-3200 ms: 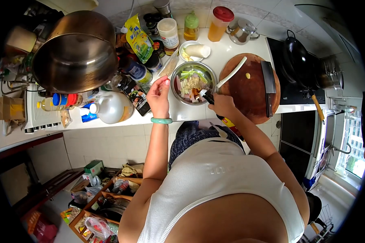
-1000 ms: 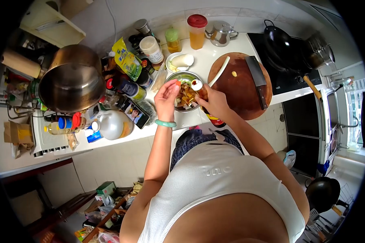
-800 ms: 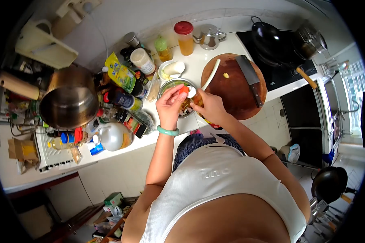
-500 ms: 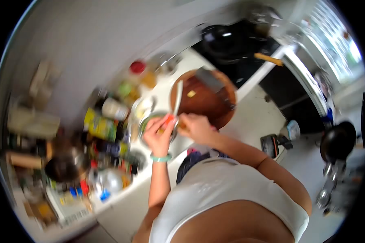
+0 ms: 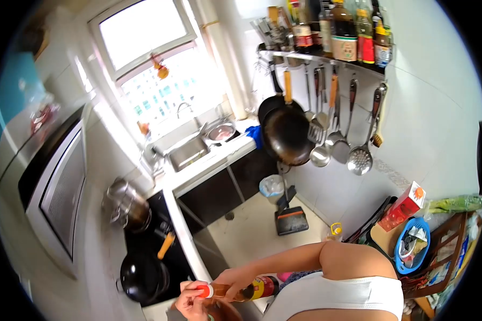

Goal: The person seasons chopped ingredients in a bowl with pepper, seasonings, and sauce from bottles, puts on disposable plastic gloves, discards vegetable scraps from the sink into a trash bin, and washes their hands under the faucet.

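Observation:
At the bottom of the view my right hand [image 5: 234, 282] is wrapped round the neck of a dark sauce bottle [image 5: 265, 287] with a red and yellow label. The bottle lies nearly level, its base toward my body. My left hand [image 5: 191, 300] pinches a red cap [image 5: 204, 291] at the bottle's mouth. Below the hands, part of the round wooden board [image 5: 223, 310] shows. The bowl of food is out of view.
A black wok [image 5: 143, 277] and a steel pot [image 5: 128, 206] are on the stove at left. Beyond are the sink [image 5: 188, 153] and window. Pans and utensils hang under a shelf [image 5: 326, 58] of bottles. A dustpan [image 5: 292, 221] and blue basket [image 5: 414, 246] are at right.
The view has swung right from the counter to the sink and hanging shelf. Both hands and the bottle have moved to the lower part of the view, and the red cap is now at the bottle's mouth.

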